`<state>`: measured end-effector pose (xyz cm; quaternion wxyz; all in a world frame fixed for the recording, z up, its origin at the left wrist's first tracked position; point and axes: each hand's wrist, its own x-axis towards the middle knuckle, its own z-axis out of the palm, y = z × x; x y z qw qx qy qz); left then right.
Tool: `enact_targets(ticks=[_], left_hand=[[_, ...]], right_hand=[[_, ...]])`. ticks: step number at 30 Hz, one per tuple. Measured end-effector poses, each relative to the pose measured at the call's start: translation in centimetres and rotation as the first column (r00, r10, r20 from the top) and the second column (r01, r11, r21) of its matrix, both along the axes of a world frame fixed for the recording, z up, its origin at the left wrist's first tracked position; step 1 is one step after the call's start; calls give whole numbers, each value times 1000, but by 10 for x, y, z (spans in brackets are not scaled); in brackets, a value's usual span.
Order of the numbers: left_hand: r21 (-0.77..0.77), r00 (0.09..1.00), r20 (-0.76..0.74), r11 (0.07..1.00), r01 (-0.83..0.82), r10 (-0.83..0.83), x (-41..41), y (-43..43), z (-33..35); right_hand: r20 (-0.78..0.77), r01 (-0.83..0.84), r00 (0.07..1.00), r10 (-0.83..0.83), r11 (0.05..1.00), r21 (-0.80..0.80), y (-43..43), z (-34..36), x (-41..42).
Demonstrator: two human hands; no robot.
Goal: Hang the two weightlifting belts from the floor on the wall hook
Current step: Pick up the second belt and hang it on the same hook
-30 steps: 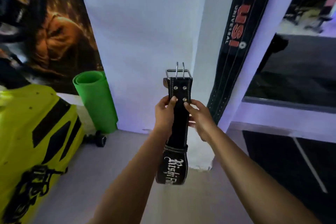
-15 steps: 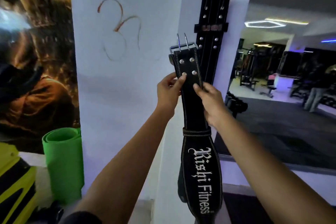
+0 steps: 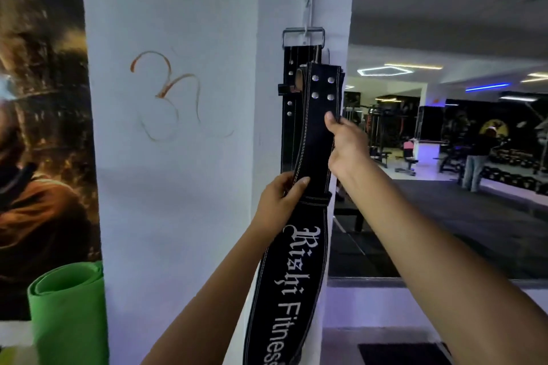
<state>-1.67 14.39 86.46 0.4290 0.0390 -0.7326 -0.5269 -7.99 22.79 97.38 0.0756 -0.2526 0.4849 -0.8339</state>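
Both hands are raised at a white pillar (image 3: 178, 157), working a black weightlifting belt with white stitching (image 3: 318, 133). The left hand (image 3: 278, 201) has its fingers closed around the strap's left edge just above the leather loop, thumb on the front face. The right hand (image 3: 345, 145) is higher, fingers pinched on the strap's right edge below four silver rivets (image 3: 322, 87), thumb tip pressed on the front. The belt is held upright against the pillar corner; its top end, riveted and folded, sits right in front of a second black belt (image 3: 289, 92) and covers most of it. The lower, wide part of the held belt hangs down between the forearms and reads "Rishi Fitness" in white letters, running out of view at the bottom. The second belt is already up: its metal buckle (image 3: 302, 35) is caught on a wall hook (image 3: 308, 29) on the pillar corner, and the strap hangs flat down the wall. Cannot tell whether the held belt's own buckle reaches the hook; its buckle is hidden. An orange scrawl (image 3: 166, 92) marks the pillar face to the left. A rolled green mat (image 3: 68, 311) stands at lower left, in front of a dark poster (image 3: 41, 127). To the right a mirror (image 3: 444, 157) shows gym machines, ceiling lights and a standing person far off.
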Motion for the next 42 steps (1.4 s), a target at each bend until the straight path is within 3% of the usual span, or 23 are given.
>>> enact_targets(ticks=[3, 5, 10, 17, 24, 30, 37, 42], left_hand=[[-78, 990, 134, 996, -42, 52, 12, -9, -29], [-50, 984, 175, 999, -7, 16, 17, -11, -40], [141, 982, 37, 974, 179, -186, 15, -2, -13], [190, 909, 349, 967, 168, -226, 27, -7, -91], [260, 954, 198, 950, 171, -226, 13, -4, -66], [224, 863, 449, 964, 143, -232, 31, -4, -136], [323, 930, 273, 934, 153, -247, 20, 0, -113], [209, 846, 489, 970, 123, -212, 32, 3, -141]], right_hand=[[12, 7, 1000, -7, 1000, -5, 3, 4, 5], [14, 5, 1000, -5, 1000, -6, 3, 2, 8], [5, 3, 1000, -3, 1000, -9, 5, 1, 16], [-8, -3, 1000, 3, 1000, 3, 16, 1, 20], [-23, 16, 1000, -17, 1000, -11, 20, 5, 18], [-10, 0, 1000, 0, 1000, 6, 28, -4, 14], [1, 3, 1000, -3, 1000, -17, 31, -2, 16], [12, 12, 1000, -12, 1000, -5, 36, -10, 16]])
